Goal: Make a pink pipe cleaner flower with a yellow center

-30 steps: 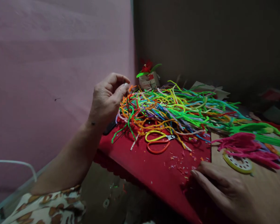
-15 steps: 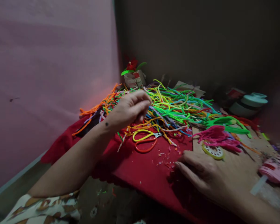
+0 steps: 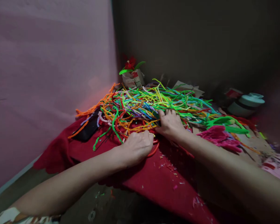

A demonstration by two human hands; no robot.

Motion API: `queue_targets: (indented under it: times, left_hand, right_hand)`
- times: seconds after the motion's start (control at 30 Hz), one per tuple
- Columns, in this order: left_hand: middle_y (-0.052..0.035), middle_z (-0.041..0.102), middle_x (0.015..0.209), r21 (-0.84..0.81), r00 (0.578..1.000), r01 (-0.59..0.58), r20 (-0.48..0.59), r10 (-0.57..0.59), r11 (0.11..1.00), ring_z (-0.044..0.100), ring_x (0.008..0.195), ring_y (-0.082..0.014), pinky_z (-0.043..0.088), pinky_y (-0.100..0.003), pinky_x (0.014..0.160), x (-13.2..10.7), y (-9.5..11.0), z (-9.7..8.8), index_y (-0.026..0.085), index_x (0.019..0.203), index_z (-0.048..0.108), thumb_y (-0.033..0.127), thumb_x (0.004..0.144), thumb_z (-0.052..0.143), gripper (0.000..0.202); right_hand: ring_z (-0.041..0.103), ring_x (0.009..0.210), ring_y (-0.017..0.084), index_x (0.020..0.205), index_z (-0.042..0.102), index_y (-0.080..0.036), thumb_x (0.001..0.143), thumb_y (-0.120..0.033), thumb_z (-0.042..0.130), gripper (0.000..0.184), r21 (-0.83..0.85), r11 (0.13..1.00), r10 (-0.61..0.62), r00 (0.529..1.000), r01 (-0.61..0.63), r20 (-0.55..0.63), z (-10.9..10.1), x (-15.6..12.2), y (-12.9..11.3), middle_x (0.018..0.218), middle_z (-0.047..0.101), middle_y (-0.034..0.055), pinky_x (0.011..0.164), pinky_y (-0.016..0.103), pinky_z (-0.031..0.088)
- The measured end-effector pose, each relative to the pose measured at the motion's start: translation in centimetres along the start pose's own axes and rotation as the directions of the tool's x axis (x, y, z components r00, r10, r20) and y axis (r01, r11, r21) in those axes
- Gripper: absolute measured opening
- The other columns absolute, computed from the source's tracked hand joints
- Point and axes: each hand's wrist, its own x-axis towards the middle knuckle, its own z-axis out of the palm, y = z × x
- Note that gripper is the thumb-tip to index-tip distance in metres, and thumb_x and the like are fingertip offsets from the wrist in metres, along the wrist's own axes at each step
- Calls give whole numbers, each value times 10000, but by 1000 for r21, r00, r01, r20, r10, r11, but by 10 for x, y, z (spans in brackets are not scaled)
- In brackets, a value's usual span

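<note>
Curled into a fist, my left hand [image 3: 138,146] is closed around the handles of a pair of scissors [image 3: 155,151]; a red loop and a bit of yellow show beside the knuckles, while the blades are hidden. My right hand [image 3: 171,124] reaches forward past it, palm down, fingers apart and resting on the near edge of a heap of pipe cleaners [image 3: 149,101]. Its fingertips are partly hidden. The heap mixes green, yellow, orange, blue, red and purple strands.
A dark phone [image 3: 86,129] lies at the heap's left on the red cloth [image 3: 135,177]. Pink fuzzy pieces [image 3: 219,138] and green loops [image 3: 228,124] lie right. Behind are a red flower [image 3: 130,63] and a lidded container [image 3: 247,104]. Scraps dot the cloth.
My left hand has come down onto the scissors, which have shifted slightly right. My right hand has moved forward and left from the cloth's edge to the pipe cleaners.
</note>
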Motion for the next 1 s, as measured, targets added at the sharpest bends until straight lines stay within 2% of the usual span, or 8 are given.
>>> queue_targets:
  times: [0.2,0.33,0.43,0.53,0.73,0.83,0.93,1.0]
  left_hand:
    - [-92,592,882,-35,998,-61,23,62,997,579,682,-185,418,-286,518,-4,-7,-5,169,942,511,174,848,335,200]
    - [-77,600,1001,-212,995,-86,25,94,974,602,796,-187,449,-279,609,10,-24,-14,188,1032,511,374,862,386,281]
    - [-74,621,1005,-198,999,36,-8,-38,980,606,825,-181,435,-268,632,33,-35,-19,215,1238,411,278,877,345,372]
    - [-117,587,1111,-81,994,84,-65,-90,993,611,851,-221,427,-292,619,60,-45,-22,220,1371,271,194,848,345,529]
    - [-89,587,1164,-202,973,48,-211,-92,978,575,997,-231,445,-315,789,107,-67,-18,230,1297,420,161,794,408,507]
    - [-58,605,1162,-368,956,16,-268,-123,930,561,1028,-197,423,-286,858,117,-78,-17,222,1267,471,129,766,436,511]
    - [-34,647,1048,-516,951,-53,-286,-114,855,583,943,-170,433,-257,827,120,-89,-17,196,1214,536,131,750,450,476]
    - [-15,657,963,-573,952,-112,-296,-78,812,589,865,-152,443,-241,785,120,-95,-16,183,1187,560,116,728,453,476]
  right_hand:
    - [546,894,272,1177,476,-137,748,-85,437,434,-62,992,-109,993,111,45,-2,22,13,1012,559,175,689,329,413]
    - [570,853,247,1143,535,-149,755,-159,463,395,-17,985,-172,985,172,-26,-12,45,38,972,593,139,678,296,404]
    - [574,842,229,1090,592,-168,738,-180,481,369,-10,988,-155,986,155,-54,-19,62,52,961,609,105,677,282,396]
    - [573,839,214,1017,640,-173,723,-147,472,340,-4,992,-128,987,128,-99,-21,70,62,950,627,81,674,274,393]
    - [589,835,202,1087,643,-161,740,-169,525,366,151,967,-175,966,205,-192,-16,71,79,995,651,84,709,283,420]
    - [603,793,187,1080,649,-130,720,-196,590,370,321,930,-86,956,177,-279,-23,71,86,931,676,69,696,282,438]
    - [610,763,178,998,683,-113,723,-195,591,301,368,914,1,906,171,-423,-39,64,79,905,675,79,672,281,454]
    - [610,755,162,931,703,-131,751,-158,540,244,340,915,-24,871,217,-491,-50,54,67,893,672,71,689,280,457]
